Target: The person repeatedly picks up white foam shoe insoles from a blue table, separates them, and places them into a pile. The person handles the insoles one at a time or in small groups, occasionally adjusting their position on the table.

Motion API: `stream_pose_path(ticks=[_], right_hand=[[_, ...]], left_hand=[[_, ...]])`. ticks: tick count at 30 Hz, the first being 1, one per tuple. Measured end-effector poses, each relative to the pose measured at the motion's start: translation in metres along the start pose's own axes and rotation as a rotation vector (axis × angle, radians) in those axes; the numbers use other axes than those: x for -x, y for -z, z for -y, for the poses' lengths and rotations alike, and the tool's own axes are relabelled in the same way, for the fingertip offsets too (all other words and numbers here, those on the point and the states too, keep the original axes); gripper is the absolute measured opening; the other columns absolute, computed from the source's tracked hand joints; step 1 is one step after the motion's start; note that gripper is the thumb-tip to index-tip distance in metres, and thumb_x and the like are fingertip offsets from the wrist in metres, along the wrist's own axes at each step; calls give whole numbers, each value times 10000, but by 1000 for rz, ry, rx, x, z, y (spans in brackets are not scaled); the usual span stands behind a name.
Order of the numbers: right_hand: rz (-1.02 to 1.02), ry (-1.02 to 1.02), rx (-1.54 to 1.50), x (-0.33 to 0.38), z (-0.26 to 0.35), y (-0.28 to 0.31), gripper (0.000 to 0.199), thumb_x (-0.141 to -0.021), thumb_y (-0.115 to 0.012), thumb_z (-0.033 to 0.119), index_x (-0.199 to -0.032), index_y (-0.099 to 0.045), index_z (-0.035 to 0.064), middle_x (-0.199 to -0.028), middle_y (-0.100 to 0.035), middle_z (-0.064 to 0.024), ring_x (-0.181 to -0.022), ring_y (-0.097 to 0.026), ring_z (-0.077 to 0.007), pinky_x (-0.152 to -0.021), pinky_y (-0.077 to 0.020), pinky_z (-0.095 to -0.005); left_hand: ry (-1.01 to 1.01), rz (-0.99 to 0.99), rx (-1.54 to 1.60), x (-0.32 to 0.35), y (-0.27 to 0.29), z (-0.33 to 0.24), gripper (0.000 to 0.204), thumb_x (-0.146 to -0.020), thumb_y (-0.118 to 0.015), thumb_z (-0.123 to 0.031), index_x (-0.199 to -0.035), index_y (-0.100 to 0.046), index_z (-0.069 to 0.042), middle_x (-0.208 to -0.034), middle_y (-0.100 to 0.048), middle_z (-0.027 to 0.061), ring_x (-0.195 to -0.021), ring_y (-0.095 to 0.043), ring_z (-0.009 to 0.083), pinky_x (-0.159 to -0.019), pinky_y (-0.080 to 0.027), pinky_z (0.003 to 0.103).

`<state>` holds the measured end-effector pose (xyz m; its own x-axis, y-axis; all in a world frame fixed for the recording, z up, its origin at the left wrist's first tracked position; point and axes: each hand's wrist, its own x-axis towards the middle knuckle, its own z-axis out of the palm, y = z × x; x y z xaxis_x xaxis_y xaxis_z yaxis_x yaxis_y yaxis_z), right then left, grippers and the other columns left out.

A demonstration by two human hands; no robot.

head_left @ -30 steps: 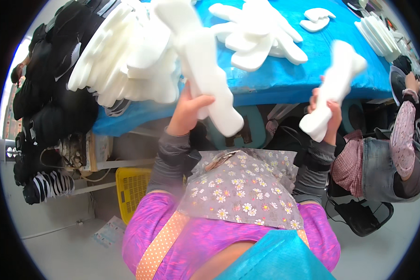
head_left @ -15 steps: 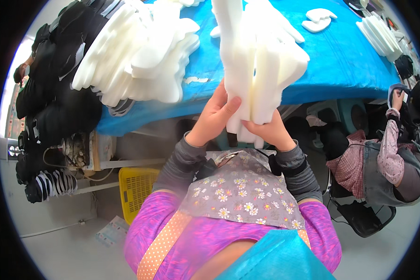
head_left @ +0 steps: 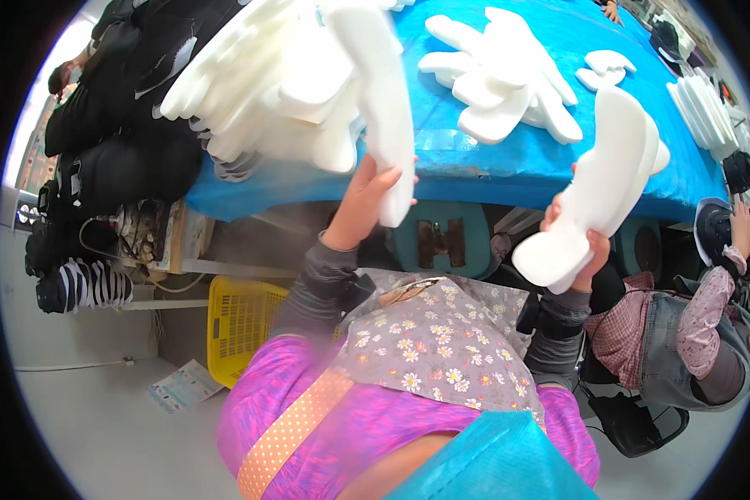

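Blue cloth (head_left: 492,167) covers your table under white foam stacks (head_left: 500,79); a yellow crate (head_left: 242,321) stands below. Your left hand (head_left: 367,200) grips one foam piece (head_left: 383,100), your right hand (head_left: 579,242) another foam stack (head_left: 596,187).

left hand (head_left: 367,196) raised, gripping | right hand (head_left: 577,250) raised, apparently gripping

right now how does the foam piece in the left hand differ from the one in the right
The left hand holds its foam piece upright over the big foam pile; the right hand holds its foam stack tilted, clear of the blue table. The left piece looks single, the right layered. Both are white.
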<state>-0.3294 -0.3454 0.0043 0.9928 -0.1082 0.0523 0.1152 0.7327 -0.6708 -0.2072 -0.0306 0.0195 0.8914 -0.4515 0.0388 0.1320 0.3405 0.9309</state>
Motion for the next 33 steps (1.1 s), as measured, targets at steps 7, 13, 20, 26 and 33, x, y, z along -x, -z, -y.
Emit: stream_pose_path(ticks=[7,13,20,26,33], right_hand=[[-53,88,544,-33,-71,-45,807,-945,-593,554,-1498,-350,19,-1431,-501,-144,-1289,-520,-269,-1050,-456,-393],[170,268,573,-30,-82,-67,1154,-862,-365,860,-1601,75,90,-1656,-93,-143,-1509,-189,-301,-1199,-233,-458],[274,266,507,-18,-80,-90,1237,-761,-297,958,-1605,128,160,-1683,-8,-123,-1539,-90,-320,-1229,-91,-506],[293,164,723,-14,-68,-76,980,-929,-336,775,-1608,-124,101,-1668,-133,-129,-1497,-258,-321,-1197,-182,-520],[304,141,830,-12,-86,-61,517,-1068,-440,392,-1473,-460,72,-1612,-287,-139,-1411,-400,-293,-1140,-328,-424]], left_hand=[[-387,401,-647,9,-69,25,1056,-893,-756,-354,-1614,-33,-86,-1600,-246,225,-1482,-259,350,-1192,-241,438],[-234,298,-659,18,-61,4,1096,-785,-847,-248,-1590,-124,-70,-1542,-369,202,-1425,-383,316,-1128,-359,417],[-423,104,-732,16,-55,-29,918,-700,-826,-164,-1491,-385,-18,-1335,-591,210,-1201,-622,264,-994,-493,383],[-867,-543,-1322,0,9,-163,890,-768,-774,-248,-1528,-328,-122,-1343,-567,201,-1219,-565,382,-993,-489,440],[-228,-473,-2284,-66,60,-183,795,-965,-402,-686,-1521,-412,-117,-1379,-525,284,-1208,-561,459,-1046,-444,507]])
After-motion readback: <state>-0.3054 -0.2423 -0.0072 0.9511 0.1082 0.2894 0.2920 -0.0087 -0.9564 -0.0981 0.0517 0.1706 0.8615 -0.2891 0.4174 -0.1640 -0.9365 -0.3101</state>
